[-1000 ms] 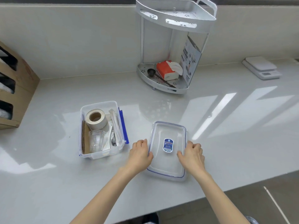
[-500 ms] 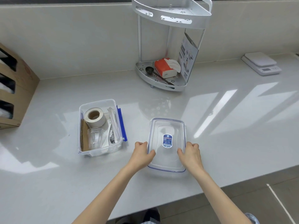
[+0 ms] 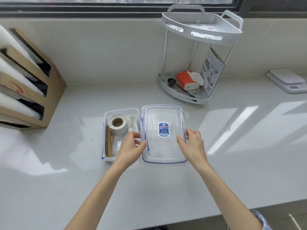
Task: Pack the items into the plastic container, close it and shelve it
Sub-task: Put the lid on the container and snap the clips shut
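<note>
Head view: left hand (image 3: 131,145) and right hand (image 3: 192,143) grip a clear lid (image 3: 163,133) by its long edges, just right of the packed container (image 3: 121,135). Judgement: keep it level, align corners before pressing.

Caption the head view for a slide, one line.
Both hands, left hand and right hand, hold the clear lid by its long edges beside the packed plastic container on the white counter.

White glossy countertop (image 3: 232,146) fills most of frame; bright window reflections streak its right half. Pale backsplash wall (image 3: 108,52) behind. Dark-framed window (image 3: 116,5) along top edge. Cardboard organiser (image 3: 31,90) at left. Grey floor (image 3: 285,211) visible lower right.
</note>
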Demonstrator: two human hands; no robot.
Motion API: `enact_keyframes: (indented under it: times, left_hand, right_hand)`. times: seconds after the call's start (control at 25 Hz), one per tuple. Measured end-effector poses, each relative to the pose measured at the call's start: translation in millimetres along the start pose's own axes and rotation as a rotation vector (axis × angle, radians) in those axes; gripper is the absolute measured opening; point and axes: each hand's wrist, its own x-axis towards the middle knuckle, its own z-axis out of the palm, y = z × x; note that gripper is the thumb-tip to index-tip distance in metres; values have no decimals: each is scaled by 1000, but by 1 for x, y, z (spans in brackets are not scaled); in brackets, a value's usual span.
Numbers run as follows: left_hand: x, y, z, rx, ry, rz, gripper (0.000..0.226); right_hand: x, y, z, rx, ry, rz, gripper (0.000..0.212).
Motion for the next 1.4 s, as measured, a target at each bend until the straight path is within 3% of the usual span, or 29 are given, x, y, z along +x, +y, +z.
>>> enact_keyframes:
  times: [0.2, 0.48, 1.4]
  left_hand:
    - [1, -21, -45, -17, 155, -9, 31]
    - [15, -51, -80, -11, 237, -41, 33]
    - [42, -77, -70, -103, 249, -186, 31]
  right_hand:
    - [3, -37, 36, 15, -91, -87, 24]
    - [13, -67, 73, -6, -209, -116, 30]
    - [22, -63, 101, -7, -294, -43, 50]
